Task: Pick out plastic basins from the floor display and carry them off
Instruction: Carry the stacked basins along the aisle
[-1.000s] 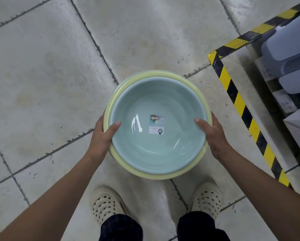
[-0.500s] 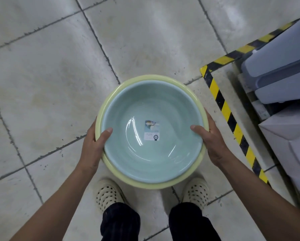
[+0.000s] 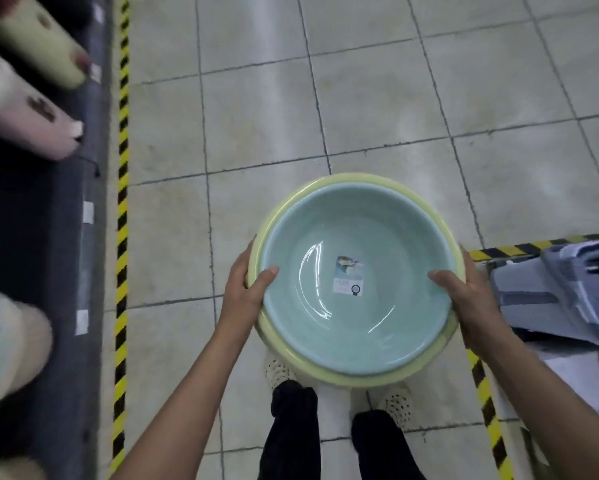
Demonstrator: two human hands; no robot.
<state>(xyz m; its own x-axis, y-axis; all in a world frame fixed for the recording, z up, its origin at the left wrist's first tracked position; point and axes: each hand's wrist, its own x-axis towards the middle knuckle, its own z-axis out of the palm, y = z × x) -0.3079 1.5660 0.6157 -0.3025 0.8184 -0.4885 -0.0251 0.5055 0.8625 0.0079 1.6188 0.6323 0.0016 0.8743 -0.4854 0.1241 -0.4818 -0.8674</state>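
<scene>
carrying step — left hand (image 3: 244, 292) and right hand (image 3: 471, 299) each clamp the stacked basins (image 3: 355, 282); next, walk clear of the striped tape (image 3: 122, 202).

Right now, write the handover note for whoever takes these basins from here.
Left hand: grip on the left rim of the nested basins, thumb inside.
Right hand: same grip on the right rim.
Things: pale blue basin sits nested inside the yellow basin, both held level above the tiled floor, over the feet. A sticker lies in the blue one's bottom.
Done: two basins picked and lifted.
Left: carry them off down the aisle between the striped floor tape lines.
</scene>
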